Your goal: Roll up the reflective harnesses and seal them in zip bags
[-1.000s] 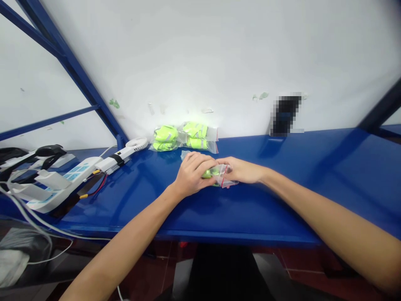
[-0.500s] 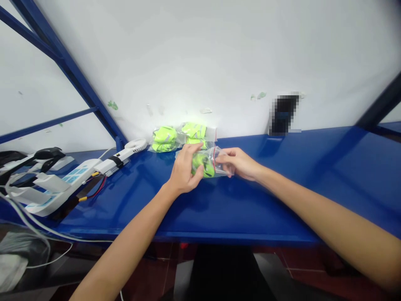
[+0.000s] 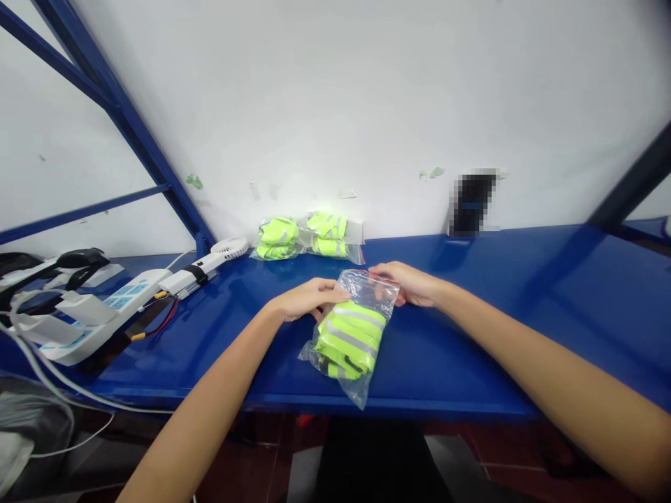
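A clear zip bag (image 3: 361,288) with a red strip along its mouth holds a folded neon-yellow garment (image 3: 350,335) with silver reflective bands. The bag slants toward me over the front part of the blue table, its mouth end away from me. My left hand (image 3: 310,299) grips its upper left side, thumb on top and the other fingers partly hidden. At the upper right corner, by the red strip, my right hand (image 3: 409,283) pinches the plastic; some fingertips show through it.
Two groups of similar bagged yellow garments (image 3: 276,239) (image 3: 329,236) lie against the white wall. On the left of the table (image 3: 472,328) are a white power strip (image 3: 120,300), a small fan (image 3: 229,247) and cables. A pixelated dark object (image 3: 472,204) leans on the wall at right.
The bag has come toward me and turned, so its garment end now points at the table's front edge. My left hand has moved from over the garment to the bag's upper left side.
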### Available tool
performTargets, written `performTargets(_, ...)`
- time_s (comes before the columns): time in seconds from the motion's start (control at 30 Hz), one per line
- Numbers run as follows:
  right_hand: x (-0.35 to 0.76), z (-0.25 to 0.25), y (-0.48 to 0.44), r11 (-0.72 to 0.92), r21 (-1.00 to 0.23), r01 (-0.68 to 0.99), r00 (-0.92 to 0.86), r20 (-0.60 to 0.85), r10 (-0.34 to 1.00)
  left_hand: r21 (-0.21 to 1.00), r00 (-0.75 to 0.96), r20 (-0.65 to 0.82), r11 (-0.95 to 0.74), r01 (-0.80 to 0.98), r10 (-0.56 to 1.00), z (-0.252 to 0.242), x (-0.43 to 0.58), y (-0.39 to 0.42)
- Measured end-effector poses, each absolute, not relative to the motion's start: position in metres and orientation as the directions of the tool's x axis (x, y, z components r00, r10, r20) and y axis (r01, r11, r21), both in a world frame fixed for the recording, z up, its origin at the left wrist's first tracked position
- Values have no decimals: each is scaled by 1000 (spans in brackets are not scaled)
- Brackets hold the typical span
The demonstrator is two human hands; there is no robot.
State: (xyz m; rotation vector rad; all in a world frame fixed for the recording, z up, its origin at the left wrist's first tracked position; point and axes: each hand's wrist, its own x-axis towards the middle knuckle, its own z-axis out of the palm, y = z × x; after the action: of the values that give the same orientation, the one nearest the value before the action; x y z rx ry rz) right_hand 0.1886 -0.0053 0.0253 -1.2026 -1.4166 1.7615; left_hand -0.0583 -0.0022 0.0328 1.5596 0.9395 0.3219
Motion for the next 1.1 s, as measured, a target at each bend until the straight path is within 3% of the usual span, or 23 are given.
performTargets(0.07,190,29,-6,-224,-974,45,-447,-220,867,954,606,-239,69,291,759,30,-56,-1)
performTargets(0.17,188,30,-7,-16,-1000,24,-489,-25,872,986,541,-142,71,150,829,27,-52,1)
performTargets(0.37,179,15,-4,295,-931,217,-353,207,913,1000,515,-21,26,-2,857,21,-50,4)
performTargets(0.53,182,14,-3,397,-843,362,-424,231,876,993,428,-60,12,115,902,12,-50,13)
performTargets(0.67,184,12,-3,387,-823,416,-460,176,870,887,369,186,-317,336,911,3,-56,23)
performTargets(0.77,180,8,-5,442,-729,523,-432,220,875,765,389,272,-443,468,880,-1,-59,25)
performTargets(0.9,175,12,-11,498,-606,620,-416,284,864,723,428,262,-470,507,865,-1,-57,21)
performTargets(1.1,171,22,-17,426,-634,645,-382,214,899,612,512,230,-532,585,827,1,-51,9)
